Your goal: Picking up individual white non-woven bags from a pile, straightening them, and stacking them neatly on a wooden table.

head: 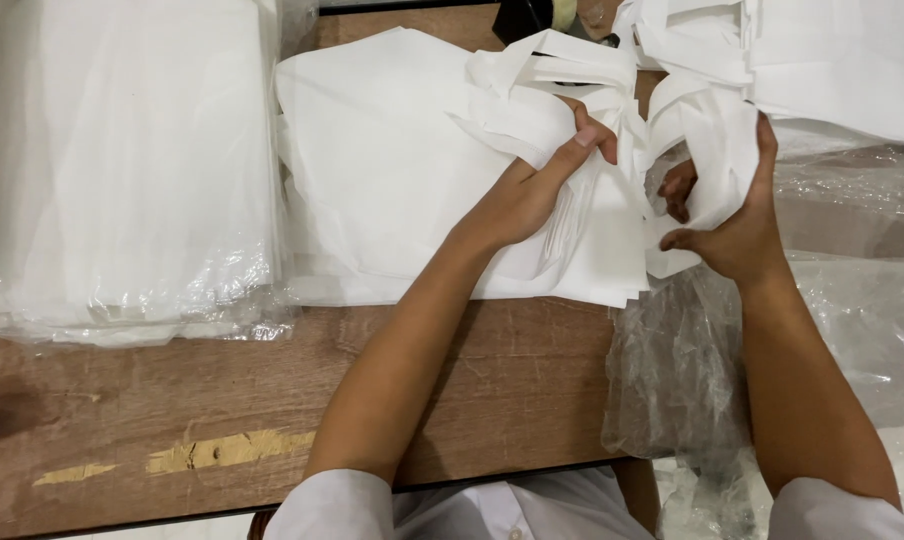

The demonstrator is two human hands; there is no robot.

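1. Desk [272, 420] first, since it's the biggest thing we've got: brown wood, worn, with pale scuffed patches near our edge.
2. On the far left sits a wrapped stack of white sheets [122, 170] in clear plastic, well apart from our hands.
3. Middle of the desk is the pile of white fabric bags [392, 170], lying flat, handles pointing right. This is the stuff we're working on, and it's right under both our hands.
4. Off to the right, crumpled clear plastic wrap [852, 300] hangs over the desk edge, and more white bags [842, 60] are stacked at the top right corner.
5. Our left hand [527, 195] lies on the pile, thumb up, its grip pinched on a bunch of bag handles [532, 110].
6. Our right hand [732, 225] is just beside it, its grip curled round a folded handle loop [717, 135], lifted a bit off the pile.
7. A dark object [532, 15] pokes out at the top edge; can't tell what it is.
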